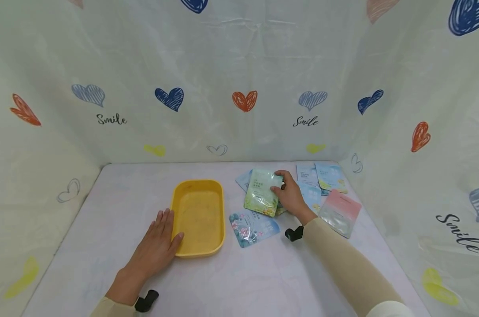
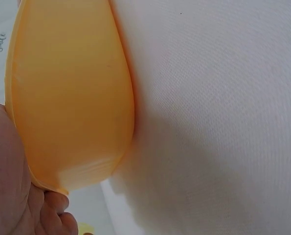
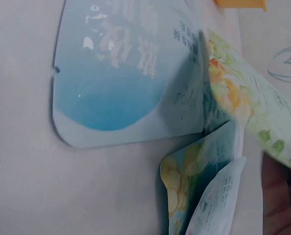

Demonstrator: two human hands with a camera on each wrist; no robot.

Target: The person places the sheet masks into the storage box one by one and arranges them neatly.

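Note:
My right hand (image 1: 291, 196) pinches a green face mask packet (image 1: 261, 191) by its right edge, thumb on the front. In the right wrist view that packet (image 3: 253, 103) tilts up above others, with the fingers (image 3: 277, 191) at its lower edge. A flowered blue packet (image 1: 253, 228) lies just in front of it, and a pale blue one (image 1: 244, 179) is partly hidden behind. On the left, my left hand (image 1: 156, 246) rests with straight fingers along the side of a yellow tray (image 1: 197, 255), thumb at its rim. The tray's outer wall (image 2: 72, 98) fills much of the left wrist view.
Right of the right hand lie several blue packets (image 1: 330, 177) and a pink and silver packet (image 1: 340, 213), some overlapping. A white cloth covers the table (image 1: 239, 286). Heart-printed sheeting (image 1: 239, 57) walls the back and both sides.

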